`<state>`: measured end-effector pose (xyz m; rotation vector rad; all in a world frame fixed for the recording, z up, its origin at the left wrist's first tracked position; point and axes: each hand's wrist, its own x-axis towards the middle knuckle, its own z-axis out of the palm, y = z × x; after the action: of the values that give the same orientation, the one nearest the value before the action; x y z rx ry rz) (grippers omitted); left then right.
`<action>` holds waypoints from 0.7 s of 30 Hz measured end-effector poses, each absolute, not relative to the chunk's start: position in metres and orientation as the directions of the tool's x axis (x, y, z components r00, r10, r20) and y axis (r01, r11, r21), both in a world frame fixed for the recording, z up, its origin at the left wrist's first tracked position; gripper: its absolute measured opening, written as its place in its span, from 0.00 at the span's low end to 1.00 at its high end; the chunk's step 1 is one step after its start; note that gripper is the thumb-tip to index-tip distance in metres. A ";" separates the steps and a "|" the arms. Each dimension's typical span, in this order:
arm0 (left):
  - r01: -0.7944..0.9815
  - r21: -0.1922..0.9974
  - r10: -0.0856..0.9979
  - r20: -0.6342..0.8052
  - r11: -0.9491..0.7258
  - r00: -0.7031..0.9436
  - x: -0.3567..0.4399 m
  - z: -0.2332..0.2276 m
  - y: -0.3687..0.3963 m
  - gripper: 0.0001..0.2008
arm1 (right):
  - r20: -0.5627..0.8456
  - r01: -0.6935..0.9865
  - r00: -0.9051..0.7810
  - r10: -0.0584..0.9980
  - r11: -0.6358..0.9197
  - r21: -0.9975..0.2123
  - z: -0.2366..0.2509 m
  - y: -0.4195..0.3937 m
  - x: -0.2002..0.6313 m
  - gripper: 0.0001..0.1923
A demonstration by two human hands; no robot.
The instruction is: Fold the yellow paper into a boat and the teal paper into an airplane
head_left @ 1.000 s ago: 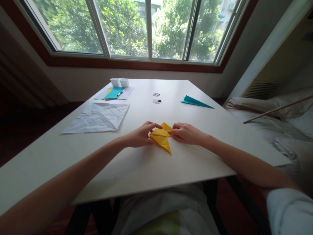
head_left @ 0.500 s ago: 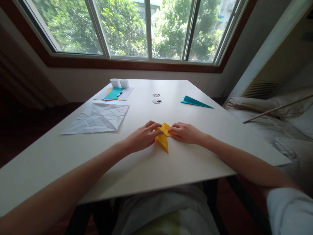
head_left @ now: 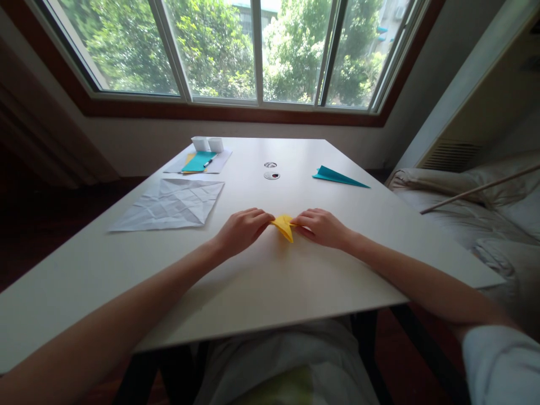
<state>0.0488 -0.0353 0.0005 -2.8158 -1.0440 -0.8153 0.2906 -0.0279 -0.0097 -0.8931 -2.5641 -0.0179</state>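
One small folded yellow paper (head_left: 283, 227), creased, its tip pointing to 5 o'clock, sits mid-tabletop (head_left: 270, 292), pinched by the left hand (head_left: 242, 230) at its 9 o'clock and the right hand (head_left: 321, 227) at 3. Half a second ago its lower flap looked longer, with left fingers over it. White surface runs toward the near edge at 6 o'clock; a blue folded paper (head_left: 340, 176) lies at 2.

We are in what looks like a room at home: we see a sofa-like seat (head_left: 464, 224) with a pale, rumpled cover beside our white table (head_left: 333, 281), a curtain (head_left: 42, 124) at the left, dark reddish flooring (head_left: 399, 354), and a wide, brown-framed window (head_left: 259, 62) facing leafy trees (head_left: 291, 56).
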 end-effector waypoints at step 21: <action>0.676 0.374 0.772 0.281 -0.635 0.570 0.051 -0.016 -0.024 0.06 | 0.325 0.681 -0.544 0.774 0.633 -0.367 -0.014 -0.021 0.290 0.07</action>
<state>0.0508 -0.0244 -0.0162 -2.9780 -1.3969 -0.7220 0.2898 -0.0207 -0.0143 -1.1442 -2.3975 0.2714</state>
